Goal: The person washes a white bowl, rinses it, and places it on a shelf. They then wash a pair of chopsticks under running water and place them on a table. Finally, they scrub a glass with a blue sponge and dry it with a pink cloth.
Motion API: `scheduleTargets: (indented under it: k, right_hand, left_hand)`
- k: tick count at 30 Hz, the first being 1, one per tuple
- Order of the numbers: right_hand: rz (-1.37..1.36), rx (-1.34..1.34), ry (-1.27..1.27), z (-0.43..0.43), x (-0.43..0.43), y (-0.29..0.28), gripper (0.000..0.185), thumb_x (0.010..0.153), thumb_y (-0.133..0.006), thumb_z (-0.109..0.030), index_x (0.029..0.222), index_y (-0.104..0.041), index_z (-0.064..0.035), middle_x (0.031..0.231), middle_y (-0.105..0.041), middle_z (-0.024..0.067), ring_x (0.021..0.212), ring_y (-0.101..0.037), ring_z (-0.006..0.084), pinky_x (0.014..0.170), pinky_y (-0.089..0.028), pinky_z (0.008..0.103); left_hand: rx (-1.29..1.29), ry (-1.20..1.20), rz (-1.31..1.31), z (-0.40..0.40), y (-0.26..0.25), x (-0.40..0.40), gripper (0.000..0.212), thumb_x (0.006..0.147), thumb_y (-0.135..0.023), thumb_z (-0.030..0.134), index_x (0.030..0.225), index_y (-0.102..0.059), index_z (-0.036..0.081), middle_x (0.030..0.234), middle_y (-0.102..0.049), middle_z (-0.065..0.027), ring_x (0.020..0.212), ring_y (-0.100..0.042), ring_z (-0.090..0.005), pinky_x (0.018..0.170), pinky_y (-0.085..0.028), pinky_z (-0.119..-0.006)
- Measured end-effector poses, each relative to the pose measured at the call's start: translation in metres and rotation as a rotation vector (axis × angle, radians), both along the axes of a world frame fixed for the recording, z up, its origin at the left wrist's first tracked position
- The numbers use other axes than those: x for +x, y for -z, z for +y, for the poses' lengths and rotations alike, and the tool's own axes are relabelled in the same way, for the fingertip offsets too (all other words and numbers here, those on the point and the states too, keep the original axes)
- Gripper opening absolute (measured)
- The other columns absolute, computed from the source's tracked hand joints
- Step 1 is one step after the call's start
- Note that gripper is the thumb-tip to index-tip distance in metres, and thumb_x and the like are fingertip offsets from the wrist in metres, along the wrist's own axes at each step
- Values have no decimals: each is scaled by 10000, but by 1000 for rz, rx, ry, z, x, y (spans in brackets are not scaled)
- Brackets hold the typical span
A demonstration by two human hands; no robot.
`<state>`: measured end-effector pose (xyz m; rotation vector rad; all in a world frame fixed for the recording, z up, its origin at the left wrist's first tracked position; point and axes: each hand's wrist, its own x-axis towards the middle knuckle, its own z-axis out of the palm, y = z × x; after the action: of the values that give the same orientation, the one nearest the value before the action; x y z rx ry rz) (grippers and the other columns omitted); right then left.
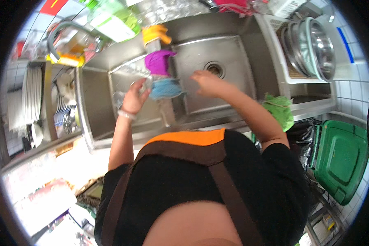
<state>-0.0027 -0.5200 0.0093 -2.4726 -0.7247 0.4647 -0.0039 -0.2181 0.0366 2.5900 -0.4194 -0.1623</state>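
Note:
My left hand [133, 99], with a pale band on the wrist, hovers over the left basin [95, 98] of a stainless steel sink. Its thumb and fingers are apart beside a clear, blurred object [148, 82]; whether they grip it, I cannot tell. More transparent ware [118, 97] shows in that basin. Over the right basin [215, 101], near the drain [214, 69], my right hand [210, 84] has loosely bent fingers with nothing visible in them. Along the divider [166, 115] lie a blue cloth [166, 88], a purple cloth [157, 63] and a yellow rubber glove [155, 34].
A green cloth [278, 110] hangs over the front rim at right. Metal bowls and a colander [306, 49] stand in a white rack. Below is a green-lidded bin [341, 156]. Stacked plates [32, 95] fill a left shelf. A soap bottle [112, 23] and a faucet [50, 43] stand behind.

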Motion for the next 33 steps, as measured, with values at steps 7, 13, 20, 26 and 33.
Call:
scheduleTargets:
  k: [7,13,20,26,33]
  right_hand:
    - [-279,68,461,-63,50,-14,423,682,-657,-189,1051,-538,-22,1139,-463,221,1085,-438,352,924,-365,417]
    - [-645,68,766,-142,140,-19,406,692,-625,-161,1063,-523,-33,1191,-425,199,1111,-397,372,940,-349,413]
    - [-806,-221,755,-171,213,-1,447,816,-424,-128,1260,-386,-156,1300,-358,170,1172,-352,345,946,-302,518]
    - [-747,-519,676,-153,234,-8,429,852,-381,-189,1280,-379,-221,1052,-509,123,1028,-451,284,871,-338,490]
    - [-895,-283,583,-175,260,-18,205,777,-511,-211,908,-579,-69,871,-570,164,839,-540,343,765,-417,444]
  left_hand:
    - [114,-107,25,-60,-6,-14,664,726,-659,287,1267,-349,60,960,-577,-252,846,-575,-385,722,-460,-427]
    - [140,-79,116,-63,-7,-8,764,727,-654,215,1337,-212,86,877,-591,-257,801,-580,-403,706,-460,-436]
    - [130,-96,147,-66,-15,-5,765,694,-680,185,1325,-258,97,965,-576,-252,852,-573,-389,731,-457,-430]
    - [78,-115,152,-60,-10,-5,745,684,-691,203,1311,-299,111,997,-570,-242,875,-565,-389,749,-454,-428]
    - [8,-116,195,-57,-8,-6,698,707,-671,231,1300,-323,110,1097,-541,-197,947,-546,-354,804,-440,-405]
